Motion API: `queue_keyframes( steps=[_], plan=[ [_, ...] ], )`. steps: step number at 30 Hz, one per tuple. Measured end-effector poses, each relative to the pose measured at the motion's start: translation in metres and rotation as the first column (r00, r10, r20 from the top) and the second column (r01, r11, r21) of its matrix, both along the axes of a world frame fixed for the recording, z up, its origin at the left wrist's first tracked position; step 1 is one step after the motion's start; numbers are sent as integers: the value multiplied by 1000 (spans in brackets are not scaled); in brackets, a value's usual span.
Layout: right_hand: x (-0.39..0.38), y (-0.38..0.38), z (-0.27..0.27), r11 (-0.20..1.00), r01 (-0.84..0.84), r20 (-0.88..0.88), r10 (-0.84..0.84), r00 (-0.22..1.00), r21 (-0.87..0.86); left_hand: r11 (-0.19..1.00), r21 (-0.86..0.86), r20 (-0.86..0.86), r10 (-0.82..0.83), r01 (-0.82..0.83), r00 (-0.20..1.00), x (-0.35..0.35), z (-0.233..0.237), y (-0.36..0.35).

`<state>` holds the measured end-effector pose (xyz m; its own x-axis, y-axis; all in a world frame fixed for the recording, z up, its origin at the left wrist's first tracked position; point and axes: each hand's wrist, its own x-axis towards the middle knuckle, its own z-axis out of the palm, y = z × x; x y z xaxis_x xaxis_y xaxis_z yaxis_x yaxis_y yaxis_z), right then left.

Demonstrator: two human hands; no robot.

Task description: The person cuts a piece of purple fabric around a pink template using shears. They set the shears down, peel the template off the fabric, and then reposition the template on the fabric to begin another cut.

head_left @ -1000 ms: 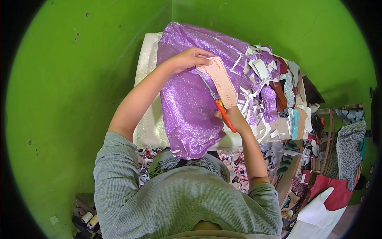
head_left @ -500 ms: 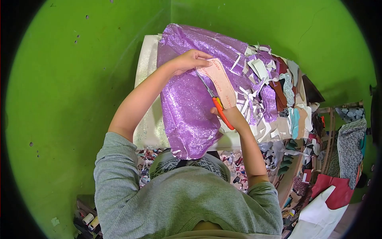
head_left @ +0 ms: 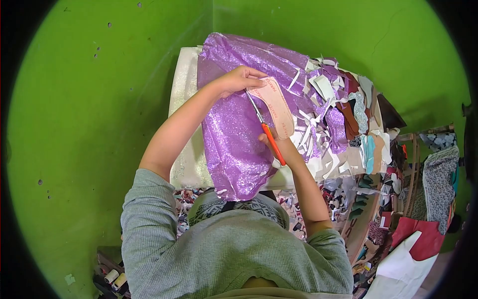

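My left hand pinches the upper end of a pale pink insole printed with red lettering. In my right hand is a pair of scissors with orange handles. Their blades point up and left along the insole's left edge, the tip close to my left fingers; the handles are pressed together. The insole's lower end lies against my right hand. Beneath both hands spreads a sheet of glittery purple material, its front edge hanging toward my lap.
Under the purple sheet is a white sparkly surface. White scraps and a purple cut-out sole shape lie to the right, with brown pieces and teal pieces. Green walls stand close behind and left. Offcuts cover the floor.
The scissors' handles have come together and the blades have closed. The insole has shifted slightly down, and both hands have moved a little.
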<state>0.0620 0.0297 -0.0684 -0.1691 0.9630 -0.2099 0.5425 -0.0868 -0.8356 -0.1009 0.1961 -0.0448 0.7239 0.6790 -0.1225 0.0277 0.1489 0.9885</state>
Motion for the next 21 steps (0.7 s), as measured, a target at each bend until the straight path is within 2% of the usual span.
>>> queue_keyframes(
  steps=[2,5,10,21],
  plan=[
    [-1,0,2,1000,-3,-18,3,1000,-5,1000,-30,23,-2,2,1000,-1,0,0],
    [-5,0,15,1000,-17,47,16,999,24,998,-66,70,-2,7,998,-2,-4,5],
    [-9,6,17,997,41,172,-29,985,-68,999,-34,74,-9,12,997,-3,-8,10],
    [-10,13,29,992,20,121,-5,993,-123,996,-93,79,-6,14,997,-6,1,10]
  ],
)
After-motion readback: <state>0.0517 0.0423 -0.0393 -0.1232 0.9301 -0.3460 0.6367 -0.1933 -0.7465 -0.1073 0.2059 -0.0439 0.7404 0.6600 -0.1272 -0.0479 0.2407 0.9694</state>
